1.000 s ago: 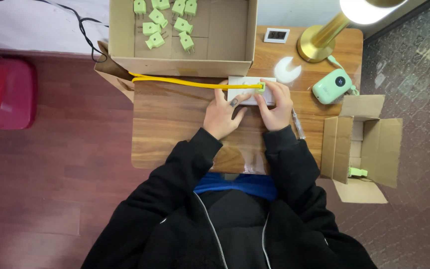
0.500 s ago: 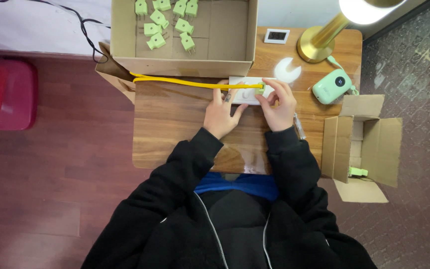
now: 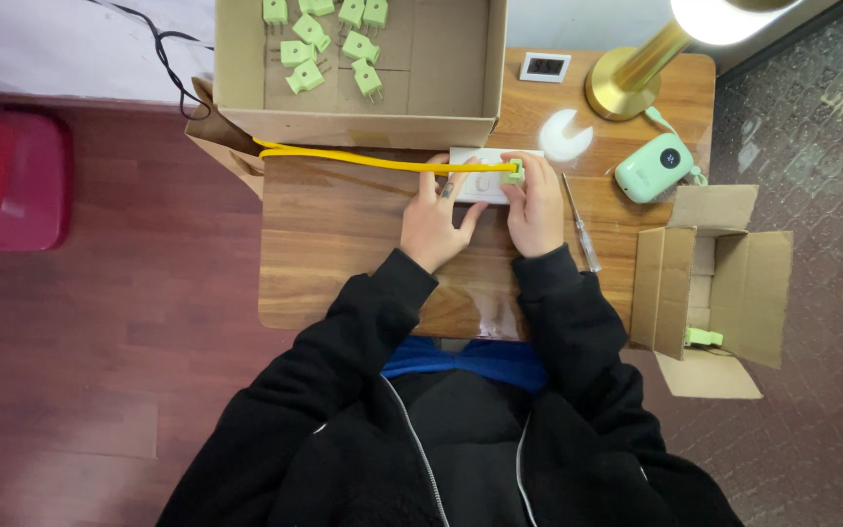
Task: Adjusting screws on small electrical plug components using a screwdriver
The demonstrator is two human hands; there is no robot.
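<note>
Seen from above, a person in a black jacket works at a wooden desk (image 3: 343, 254). At far left a red case (image 3: 7, 181) sits on the floor, well apart from the desk. A black cord (image 3: 163, 49) trails toward a big cardboard box (image 3: 441, 68) at the desk's back edge, which holds several green plugs (image 3: 329, 44). A yellow cable (image 3: 353, 159) runs from under that box rightward along the desk to a small green plug (image 3: 512, 172) at the hands. The left hand (image 3: 436, 220) lies flat with fingers spread, pressing a white block (image 3: 485, 174) to the desk and touching the cable's end. The right hand (image 3: 536, 200) is closed on the small green plug, pinching it at the block's right end. Just right of that hand lies a thin screwdriver (image 3: 578, 220). Behind it stand a white crescent piece (image 3: 565, 137), a brass lamp (image 3: 636, 78) and a small framed socket (image 3: 545, 66). A mint-green device (image 3: 654, 166) sits near the desk's right edge. Beside the desk, a small open carton (image 3: 724, 273) holds one green piece (image 3: 700, 338).
</note>
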